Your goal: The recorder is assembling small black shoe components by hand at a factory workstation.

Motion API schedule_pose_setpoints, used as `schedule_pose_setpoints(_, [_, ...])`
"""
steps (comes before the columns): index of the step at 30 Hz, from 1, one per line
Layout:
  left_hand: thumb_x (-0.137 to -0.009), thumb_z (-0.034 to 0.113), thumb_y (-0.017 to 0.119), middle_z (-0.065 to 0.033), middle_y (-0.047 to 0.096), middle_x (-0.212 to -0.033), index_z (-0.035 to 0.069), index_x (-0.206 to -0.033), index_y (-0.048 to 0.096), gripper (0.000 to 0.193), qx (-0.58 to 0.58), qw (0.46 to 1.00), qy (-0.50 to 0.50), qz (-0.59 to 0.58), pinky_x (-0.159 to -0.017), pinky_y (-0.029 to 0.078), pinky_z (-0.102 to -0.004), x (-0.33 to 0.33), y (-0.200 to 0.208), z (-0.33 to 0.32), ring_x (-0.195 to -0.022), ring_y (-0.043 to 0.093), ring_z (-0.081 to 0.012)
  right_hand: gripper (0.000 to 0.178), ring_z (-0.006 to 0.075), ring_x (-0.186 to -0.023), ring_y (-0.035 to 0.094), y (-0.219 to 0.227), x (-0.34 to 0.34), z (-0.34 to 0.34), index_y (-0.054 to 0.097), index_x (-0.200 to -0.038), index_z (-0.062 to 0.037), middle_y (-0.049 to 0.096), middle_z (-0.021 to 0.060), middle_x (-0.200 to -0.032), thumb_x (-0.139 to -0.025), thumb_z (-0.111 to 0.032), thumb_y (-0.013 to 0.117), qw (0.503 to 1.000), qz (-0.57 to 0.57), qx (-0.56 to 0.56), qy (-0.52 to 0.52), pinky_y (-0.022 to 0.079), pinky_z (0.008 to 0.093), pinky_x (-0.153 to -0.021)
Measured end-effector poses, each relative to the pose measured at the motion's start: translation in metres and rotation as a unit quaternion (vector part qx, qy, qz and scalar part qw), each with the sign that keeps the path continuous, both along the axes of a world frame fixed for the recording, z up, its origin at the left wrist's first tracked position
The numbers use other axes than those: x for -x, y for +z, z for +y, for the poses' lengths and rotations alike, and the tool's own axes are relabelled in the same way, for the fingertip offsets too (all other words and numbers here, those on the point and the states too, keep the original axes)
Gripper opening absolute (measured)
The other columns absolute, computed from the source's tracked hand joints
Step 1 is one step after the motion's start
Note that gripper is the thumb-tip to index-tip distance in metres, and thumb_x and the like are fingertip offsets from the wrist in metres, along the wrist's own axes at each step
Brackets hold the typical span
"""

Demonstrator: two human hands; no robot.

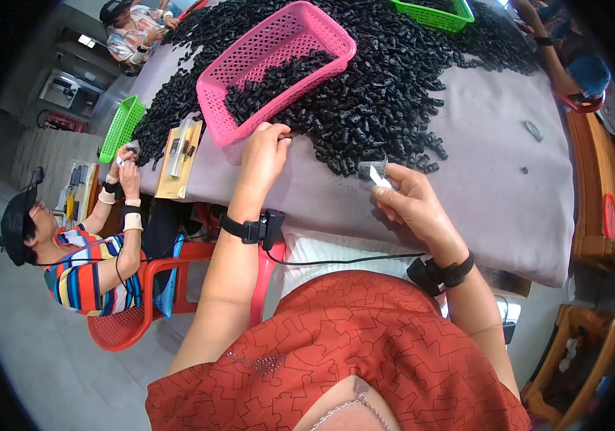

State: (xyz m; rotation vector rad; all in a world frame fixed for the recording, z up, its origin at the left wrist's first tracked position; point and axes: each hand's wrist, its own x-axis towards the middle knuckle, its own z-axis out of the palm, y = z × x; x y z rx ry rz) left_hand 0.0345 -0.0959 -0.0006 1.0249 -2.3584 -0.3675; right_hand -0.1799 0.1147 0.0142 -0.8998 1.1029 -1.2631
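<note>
My left hand (267,152) is closed beside the near edge of the pink basket (222,129). Its fingertips pinch a small dark piece, mostly hidden, that looks like one of the black plastic parts (365,115) heaped on the table. To the right, my right hand (409,197) grips a small pale blade (378,176) between thumb and fingers. A dark grey scrap of pad (366,169) is at the same fingertips. The pink basket, tilted on the heap, has more black parts inside.
A grey cloth covers the table (494,158). At left lie a yellow card (171,185) with a clear tube and a green basket (122,128). Another green basket (436,16) stands far back. A co-worker (85,251) sits left on a red chair (124,327); others work across the table.
</note>
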Motion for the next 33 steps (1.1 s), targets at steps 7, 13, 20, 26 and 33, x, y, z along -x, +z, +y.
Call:
schedule_pose_setpoints(7, [-0.081,0.005,0.066,-0.0184,0.065,-0.086,-0.001,-0.092,0.068,0.012,-0.057,0.998,0.026,0.002,-0.075,0.051,-0.0404,-0.013,-0.008,-0.016,-0.083,0.064,-0.0335,0.010,0.0027,-0.059,0.042,-0.002,0.001,-0.001,0.057,-0.098,-0.0034,0.050,-0.0043,-0.071,-0.093,-0.012,0.060,1.000,-0.008,0.002,0.015,0.033,0.0196,-0.050])
schedule_pose_setpoints(13, [-0.080,0.001,0.066,-0.0114,0.064,-0.086,-0.001,-0.096,0.067,0.016,-0.084,0.996,0.019,-0.036,-0.063,0.052,-0.0292,-0.019,-0.003,-0.014,-0.067,0.063,-0.0180,0.010,0.0027,-0.059,0.042,0.001,0.000,-0.001,0.057,-0.098,-0.0034,0.050,-0.0042,-0.070,-0.093,-0.011,0.059,1.000,-0.006,-0.005,0.008,0.033,0.0197,-0.051])
schedule_pose_setpoints(20, [-0.077,0.004,0.069,-0.0109,0.062,-0.084,0.000,-0.097,0.064,0.021,-0.024,0.998,0.025,-0.047,-0.068,0.050,-0.0313,-0.019,-0.006,0.004,-0.073,0.062,-0.0189,0.010,0.0025,-0.058,0.042,0.001,-0.002,-0.001,0.057,-0.098,-0.0030,0.050,-0.0044,-0.070,-0.093,-0.011,0.059,1.000,0.009,0.001,0.005,0.034,0.0196,-0.051])
schedule_pose_setpoints(26, [-0.083,0.005,0.069,-0.0066,0.065,-0.086,0.002,-0.099,0.062,0.017,-0.283,0.951,-0.031,0.121,-0.067,0.053,-0.0296,-0.008,0.009,0.037,-0.073,0.064,-0.0153,0.016,0.0022,-0.058,0.043,-0.004,-0.001,-0.001,0.056,-0.104,-0.0027,0.051,-0.0034,-0.072,-0.092,-0.012,0.059,1.000,0.014,0.014,0.006,0.035,0.0185,-0.051])
schedule_pose_setpoints(33, [-0.090,0.009,0.066,-0.0044,0.067,-0.088,0.004,-0.109,0.062,0.020,-0.630,0.662,-0.133,0.385,-0.070,0.057,-0.0266,0.015,0.017,0.080,-0.075,0.066,-0.0132,0.050,0.0032,-0.060,0.044,0.005,-0.007,0.005,0.044,-0.136,-0.0042,0.053,-0.0027,-0.075,-0.091,-0.013,0.063,0.996,-0.027,0.070,0.045,0.036,0.0187,-0.052])
